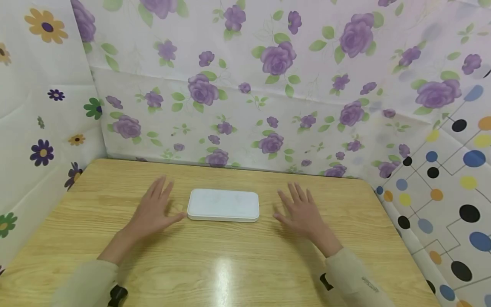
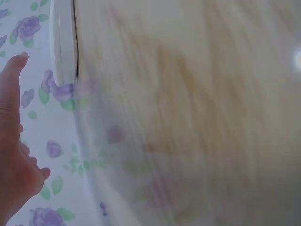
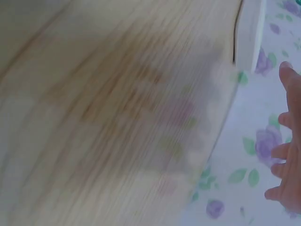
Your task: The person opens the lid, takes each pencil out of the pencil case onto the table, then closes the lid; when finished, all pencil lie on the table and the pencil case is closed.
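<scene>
Head view: flat white box [image 1: 223, 205] on the desk [image 1: 226, 245], between left hand [image 1: 151, 211] and right hand [image 1: 302, 214], both spread, gripping nothing. Left thumb [image 1: 175, 218] beside its corner; contact unclear. Risk: one-sided push could skew the box; low, smooth-looking sides could slip a pinch.

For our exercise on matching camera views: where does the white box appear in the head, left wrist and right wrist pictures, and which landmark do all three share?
Head: the white box lies below and slightly left of centre.
Left wrist: upper left, cut off by the top edge.
Right wrist: upper right, cut off by the top edge.
Shared landmark: the purple-flowered cloth.
</scene>
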